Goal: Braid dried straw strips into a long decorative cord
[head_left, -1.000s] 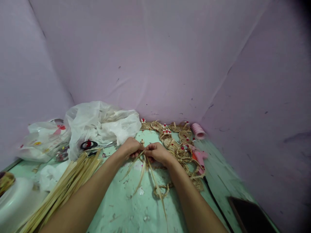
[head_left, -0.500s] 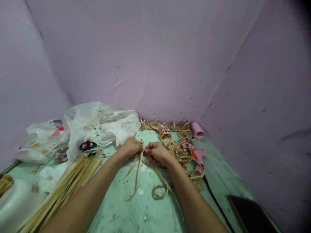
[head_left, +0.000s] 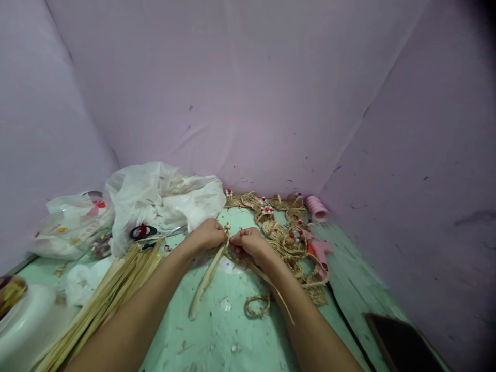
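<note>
left hand pinching pale strips from the left, just below frame centre; right hand pinched on them from the right; small tip between both, one length hangs lower left, another trails lower right

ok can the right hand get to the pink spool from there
Probably yes: nothing shows on top of the spool, which lies at the back by the wall. The right hand would first have to let go of the dry strips it seems to pinch, then pass over the braided rope between.
</note>
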Demonstrator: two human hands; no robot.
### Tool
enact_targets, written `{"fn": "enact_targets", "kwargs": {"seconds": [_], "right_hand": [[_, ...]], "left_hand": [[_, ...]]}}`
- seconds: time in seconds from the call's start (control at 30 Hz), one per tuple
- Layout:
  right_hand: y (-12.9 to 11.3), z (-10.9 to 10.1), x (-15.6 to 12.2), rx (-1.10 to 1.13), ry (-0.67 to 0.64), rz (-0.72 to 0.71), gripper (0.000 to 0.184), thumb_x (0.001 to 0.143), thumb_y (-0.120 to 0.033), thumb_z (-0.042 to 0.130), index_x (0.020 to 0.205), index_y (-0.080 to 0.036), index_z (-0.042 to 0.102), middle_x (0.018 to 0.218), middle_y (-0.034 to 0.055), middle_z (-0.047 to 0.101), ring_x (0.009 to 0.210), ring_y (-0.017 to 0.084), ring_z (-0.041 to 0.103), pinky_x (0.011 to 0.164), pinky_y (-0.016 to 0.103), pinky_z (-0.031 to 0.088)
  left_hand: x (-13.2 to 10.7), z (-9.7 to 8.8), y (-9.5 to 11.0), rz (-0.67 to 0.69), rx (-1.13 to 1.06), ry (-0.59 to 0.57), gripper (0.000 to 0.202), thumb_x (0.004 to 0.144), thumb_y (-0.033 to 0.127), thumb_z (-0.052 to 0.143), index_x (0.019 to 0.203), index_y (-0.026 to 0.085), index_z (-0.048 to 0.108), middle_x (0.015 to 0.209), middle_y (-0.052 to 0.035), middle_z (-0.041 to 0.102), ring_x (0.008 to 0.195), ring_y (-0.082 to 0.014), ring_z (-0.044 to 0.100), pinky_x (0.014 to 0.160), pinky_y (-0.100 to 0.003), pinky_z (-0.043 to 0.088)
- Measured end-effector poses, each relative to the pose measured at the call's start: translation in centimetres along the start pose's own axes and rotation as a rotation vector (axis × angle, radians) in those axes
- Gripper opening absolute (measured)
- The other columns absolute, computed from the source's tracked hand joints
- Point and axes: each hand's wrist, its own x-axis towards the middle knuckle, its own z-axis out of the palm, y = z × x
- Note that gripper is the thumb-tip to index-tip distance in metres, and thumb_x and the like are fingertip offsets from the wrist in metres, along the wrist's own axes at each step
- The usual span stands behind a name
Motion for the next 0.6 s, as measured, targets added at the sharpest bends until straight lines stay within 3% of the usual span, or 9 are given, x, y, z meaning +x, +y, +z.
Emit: {"fn": "enact_targets", "kwargs": {"seconds": [0.27, 0.43, 0.5, 0.6], "right_hand": [[-0.2, 0.3, -0.5, 0.018, 0.012, 0.015, 0.015, 0.058, -0.011, 0.052, 0.044, -0.014, 0.048, 0.031, -0.0049, 0.04, 0.028, 0.005, 0.031, 0.031, 0.018, 0.027], [-0.2, 0.6, -0.5, 0.053, 0.02, 0.017, 0.013, 0.057, -0.01, 0.051, 0.045, -0.014, 0.049, 0.03, -0.004, 0.041, 0.028, 0.005, 0.032, 0.032, 0.018, 0.025], [-0.2, 0.6, -0.5, 0.058, 0.008, 0.025, 0.012, 0.055, -0.009, 0.049, 0.045, -0.014, 0.05, 0.029, -0.0044, 0.039, 0.027, 0.005, 0.03, 0.031, 0.018, 0.024], [-0.1, 0.5, -0.4, 0.075, -0.01, 0.027, 0.014, 0.054, -0.009, 0.047, 0.042, -0.015, 0.047, 0.028, -0.005, 0.037, 0.027, 0.005, 0.029, 0.031, 0.018, 0.023]], "left_hand": [[-1.1, 0.2, 1.8, -0.129, 0.016, 0.102, 0.006, 0.051, 0.009, 0.049, 0.046, 0.012, 0.051, 0.033, 0.0054, 0.031, 0.036, -0.0065, 0.029, 0.038, -0.02, 0.021], [-2.2, 0.3, 2.5, -0.139, 0.028, 0.043, 0.013, 0.059, 0.018, 0.051, 0.047, 0.014, 0.05, 0.032, 0.0043, 0.033, 0.036, -0.0075, 0.031, 0.038, -0.02, 0.021], [-2.7, 0.3, 2.5, -0.128, 0.088, 0.035, 0.012, 0.057, 0.018, 0.052, 0.046, 0.014, 0.05, 0.032, 0.0031, 0.035, 0.038, -0.0088, 0.034, 0.039, -0.02, 0.022], [-3.5, 0.7, 2.5, -0.117, 0.245, 0.113, 0.008, 0.055, 0.018, 0.051, 0.049, 0.014, 0.054, 0.036, -0.0006, 0.043, 0.045, -0.0134, 0.045, 0.043, -0.021, 0.027]]}}
